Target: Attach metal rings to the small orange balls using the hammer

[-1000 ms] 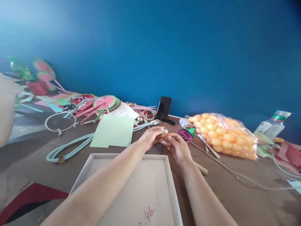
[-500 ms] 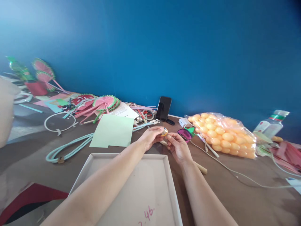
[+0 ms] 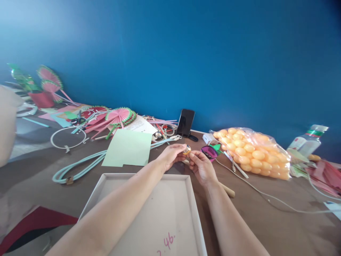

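Observation:
Above the far edge of a shallow white box lid [image 3: 188, 188], both my hands meet in front of me. My left hand [image 3: 170, 156] pinches a small shiny gold-and-silver ball [image 3: 187, 149] between thumb and fingers. Close against the ball's lower right edge, my right hand [image 3: 201, 166] has its thumb and forefinger pressed together; what lies between them is too small to make out. Under the right hand and wrist a wooden stick [image 3: 227, 190] lies on the table, partly hidden. Just beyond the right hand sits a small purple container [image 3: 209, 152] with dark bits inside.
A phone [image 3: 185, 122] leans on the blue wall. On the right are a bag of orange balls [image 3: 250, 153], a white cable [image 3: 266, 194] and a clear bottle [image 3: 306, 142]. Green card [image 3: 128, 149], coiled pale-blue tubing [image 3: 80, 167] and paper fans [image 3: 121, 116] lie left.
The ball has turned or tilted slightly in my left fingers, showing more of its silver side. Both hands stay in nearly the same place.

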Tool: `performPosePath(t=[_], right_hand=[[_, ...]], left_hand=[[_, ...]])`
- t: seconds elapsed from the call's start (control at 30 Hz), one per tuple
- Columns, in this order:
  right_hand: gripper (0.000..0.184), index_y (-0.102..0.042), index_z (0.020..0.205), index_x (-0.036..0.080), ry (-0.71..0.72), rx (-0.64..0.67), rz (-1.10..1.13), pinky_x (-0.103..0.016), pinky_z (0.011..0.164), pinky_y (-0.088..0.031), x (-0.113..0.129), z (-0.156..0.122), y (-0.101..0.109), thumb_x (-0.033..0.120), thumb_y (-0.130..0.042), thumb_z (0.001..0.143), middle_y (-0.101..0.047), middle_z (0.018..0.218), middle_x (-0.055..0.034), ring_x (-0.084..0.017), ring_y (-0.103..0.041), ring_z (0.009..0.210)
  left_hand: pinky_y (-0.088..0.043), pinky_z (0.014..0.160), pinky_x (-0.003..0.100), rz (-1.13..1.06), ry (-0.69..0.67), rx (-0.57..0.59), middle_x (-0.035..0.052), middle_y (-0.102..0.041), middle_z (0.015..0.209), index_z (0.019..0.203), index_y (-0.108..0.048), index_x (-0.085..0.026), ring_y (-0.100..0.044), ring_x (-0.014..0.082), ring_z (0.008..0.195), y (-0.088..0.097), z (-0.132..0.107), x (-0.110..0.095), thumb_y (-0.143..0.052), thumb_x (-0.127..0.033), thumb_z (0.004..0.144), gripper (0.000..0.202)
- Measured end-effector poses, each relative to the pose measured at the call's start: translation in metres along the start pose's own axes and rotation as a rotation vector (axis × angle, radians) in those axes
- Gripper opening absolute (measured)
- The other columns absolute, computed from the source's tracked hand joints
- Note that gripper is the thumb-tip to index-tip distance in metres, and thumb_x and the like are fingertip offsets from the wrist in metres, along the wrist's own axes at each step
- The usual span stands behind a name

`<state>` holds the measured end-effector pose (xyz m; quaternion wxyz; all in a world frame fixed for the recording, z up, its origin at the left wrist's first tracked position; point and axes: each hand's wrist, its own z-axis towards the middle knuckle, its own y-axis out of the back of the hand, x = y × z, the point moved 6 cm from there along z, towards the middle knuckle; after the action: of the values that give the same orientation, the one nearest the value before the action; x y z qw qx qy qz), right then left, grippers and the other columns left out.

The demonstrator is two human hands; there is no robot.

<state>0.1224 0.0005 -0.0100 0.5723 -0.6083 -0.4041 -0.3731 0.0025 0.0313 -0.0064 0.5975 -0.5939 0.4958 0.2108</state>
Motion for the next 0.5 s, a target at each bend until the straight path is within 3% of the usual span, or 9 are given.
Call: performPosePath(t=[0.5], right_hand=[[0.021,-0.066,0.076,0.019,-0.008,0.044,0.022,-0.015,0.045,-0.036,-0.0013,0.0005,-0.001,0.031,-0.078,0.065,-0.054,0.065,0.0033,-0.004,-0.042,0.053]], left_hand=[[-0.054,0.068,0.025,0.005,-0.008,-0.003,0.009,-0.066,0.086,0.094,-0.066,-0.011,-0.064,0.0127,0.069,-0.0008,-0.0015,-0.0011,-0.069,-0.03,0.074,0.027]])
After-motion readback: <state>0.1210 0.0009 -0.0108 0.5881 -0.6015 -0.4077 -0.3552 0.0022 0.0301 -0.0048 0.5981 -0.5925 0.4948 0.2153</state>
